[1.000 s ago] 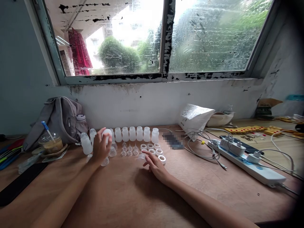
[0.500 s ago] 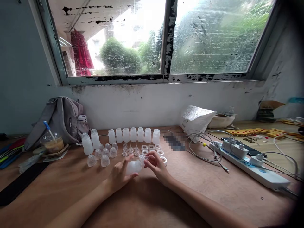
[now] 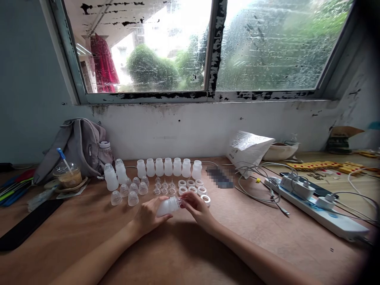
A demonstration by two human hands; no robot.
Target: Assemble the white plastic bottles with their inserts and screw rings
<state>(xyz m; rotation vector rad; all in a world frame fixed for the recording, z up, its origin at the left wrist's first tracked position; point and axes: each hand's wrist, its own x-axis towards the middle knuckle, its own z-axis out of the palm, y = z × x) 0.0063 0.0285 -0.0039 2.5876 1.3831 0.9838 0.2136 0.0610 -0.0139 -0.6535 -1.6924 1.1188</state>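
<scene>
My left hand point(image 3: 152, 213) is wrapped round a frosted baby bottle point(image 3: 166, 206), which lies tilted with its open neck towards the right. At that neck, my right hand point(image 3: 192, 208) pinches a small clear piece that looks like a bottle teat point(image 3: 179, 202); the fingers partly hide it. Just beyond the hands stand several clear teats point(image 3: 164, 190) in rows. White collar rings point(image 3: 204, 199) lie beside them to the right. Clear domed caps point(image 3: 133, 198) sit to the left. Behind is a row of open frosted bottles point(image 3: 168, 168).
Two capped bottles point(image 3: 111, 178) stand at the left, near a grey backpack point(image 3: 80, 146) and a drink cup point(image 3: 69, 178). A black flat case point(image 3: 32, 223) lies front left. To the right are a white pouch point(image 3: 249, 148), loose cables point(image 3: 252, 190) and a power strip point(image 3: 341, 223).
The bottle has tipped further over, its neck now pointing more to the right. My right fingers have stayed at its mouth. The whole view has shifted slightly.
</scene>
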